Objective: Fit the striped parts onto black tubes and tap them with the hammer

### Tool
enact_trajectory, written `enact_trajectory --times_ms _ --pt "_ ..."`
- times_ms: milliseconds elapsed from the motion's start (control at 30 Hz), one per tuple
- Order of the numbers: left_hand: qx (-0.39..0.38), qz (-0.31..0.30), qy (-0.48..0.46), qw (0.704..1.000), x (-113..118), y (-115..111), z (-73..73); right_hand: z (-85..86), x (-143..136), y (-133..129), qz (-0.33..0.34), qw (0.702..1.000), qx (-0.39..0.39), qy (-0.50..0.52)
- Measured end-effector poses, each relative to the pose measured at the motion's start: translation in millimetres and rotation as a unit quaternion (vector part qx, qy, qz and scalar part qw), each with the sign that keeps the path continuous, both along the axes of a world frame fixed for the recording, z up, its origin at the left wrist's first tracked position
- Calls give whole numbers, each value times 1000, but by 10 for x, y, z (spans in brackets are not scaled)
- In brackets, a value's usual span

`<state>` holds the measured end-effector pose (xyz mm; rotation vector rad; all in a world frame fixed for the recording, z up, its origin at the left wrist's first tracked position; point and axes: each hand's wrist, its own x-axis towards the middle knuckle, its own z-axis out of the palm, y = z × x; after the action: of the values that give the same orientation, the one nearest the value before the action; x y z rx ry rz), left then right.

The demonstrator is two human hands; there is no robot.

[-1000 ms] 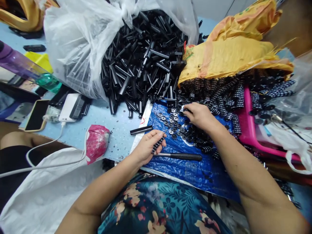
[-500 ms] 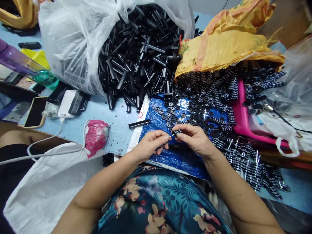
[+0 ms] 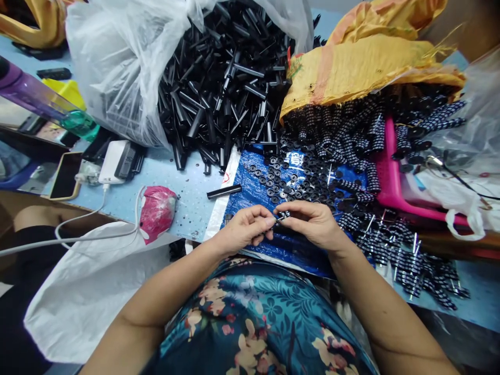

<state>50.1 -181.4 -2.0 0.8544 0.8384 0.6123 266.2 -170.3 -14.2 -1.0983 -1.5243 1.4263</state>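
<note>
Above the blue plastic sheet [image 3: 289, 252], my two hands meet fingertip to fingertip. My left hand [image 3: 250, 225] is closed, its thumb and fingers pinching a thin metal pin, which is mostly hidden. Between thumb and forefinger, my right hand [image 3: 312, 220] grips a small black piece with white marks [image 3: 284, 214]. The pin's tip and this piece touch or nearly touch; I cannot tell which. Just beyond the fingers lie many small black discs with holes [image 3: 275, 182]. A single black tube [image 3: 224, 192] rests on the sheet's left edge.
A clear plastic bag [image 3: 117, 78] spills black tubes [image 3: 211, 104] at the back. Black-and-white patterned rods [image 3: 406, 255] lie right, around a pink basket [image 3: 390, 192], below a yellow sack [image 3: 367, 73]. A red mask [image 3: 158, 211], white cable, power bank [image 3: 114, 162] and phone [image 3: 65, 176] are left.
My fingertips have drawn closer together, and less of the metal pin shows between them. The whole view has shifted slightly; both hands still grip their pieces.
</note>
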Motion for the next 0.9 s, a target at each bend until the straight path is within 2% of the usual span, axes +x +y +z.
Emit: enact_trajectory --times_ms 567,900 --pt "6 -7 38 999 -3 -4 9 -31 56 -33 -10 1000 -19 -16" --pt "4 -6 45 999 64 -36 14 74 84 -24 39 989 100 -98"
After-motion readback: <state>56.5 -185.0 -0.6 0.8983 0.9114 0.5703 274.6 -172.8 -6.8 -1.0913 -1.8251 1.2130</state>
